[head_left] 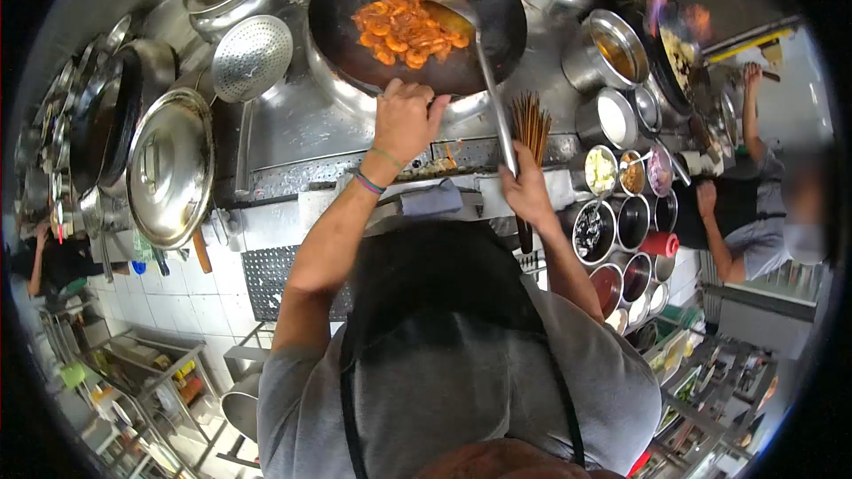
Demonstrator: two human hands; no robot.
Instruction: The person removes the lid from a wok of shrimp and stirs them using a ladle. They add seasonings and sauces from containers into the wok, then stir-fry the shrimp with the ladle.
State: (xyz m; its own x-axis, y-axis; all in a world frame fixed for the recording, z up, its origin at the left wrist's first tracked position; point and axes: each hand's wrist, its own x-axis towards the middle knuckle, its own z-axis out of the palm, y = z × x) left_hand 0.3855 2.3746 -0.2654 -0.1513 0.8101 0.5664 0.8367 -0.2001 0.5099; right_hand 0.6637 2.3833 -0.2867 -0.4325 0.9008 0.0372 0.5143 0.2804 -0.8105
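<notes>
My left hand (406,121) is closed at the near rim of a large dark wok (333,22); whatever lies under its fingers is hidden. Orange-red sauced pieces of food (399,28) lie in the wok. Around the long metal handle of a ladle (490,80), my right hand (525,184) is wrapped. The ladle's bowl rests in the wok, at the right side of the food. A bundle of thin brown sticks (531,124) stands just beyond my right hand.
A perforated skimmer (252,58) and a round metal lid (170,168) lie left of the wok. Metal pots (581,62) and sauce containers (593,231) crowd the right side. Another person (754,213) stands at the far right near a flaming pan (673,71).
</notes>
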